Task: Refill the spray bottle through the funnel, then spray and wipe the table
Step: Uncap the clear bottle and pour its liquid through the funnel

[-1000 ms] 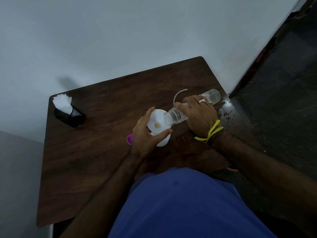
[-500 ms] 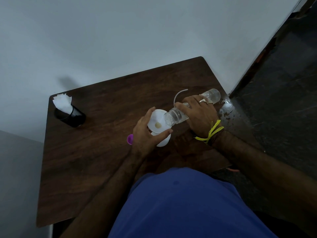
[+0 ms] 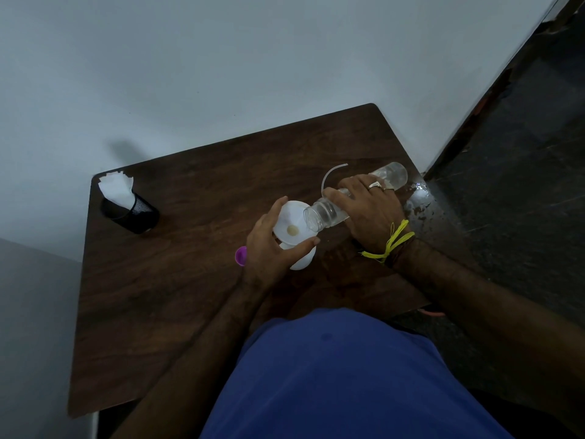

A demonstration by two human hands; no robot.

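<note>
A white funnel (image 3: 289, 226) sits in the mouth of a white spray bottle (image 3: 302, 260) on the dark wooden table (image 3: 190, 264). My left hand (image 3: 269, 251) grips the funnel and the bottle top, thumb on the funnel's near rim. My right hand (image 3: 368, 210) holds a clear plastic bottle (image 3: 323, 213) tipped on its side, its open mouth over the funnel's right edge. A thin white dip tube (image 3: 330, 175) curves up behind that hand; the spray head is hidden.
A black mesh cup (image 3: 133, 213) with white paper tissues (image 3: 115, 188) stands at the table's far left corner. A purple cap (image 3: 240, 255) lies left of my left wrist. A wet patch (image 3: 418, 201) shines on the table's right edge. Dark floor lies right.
</note>
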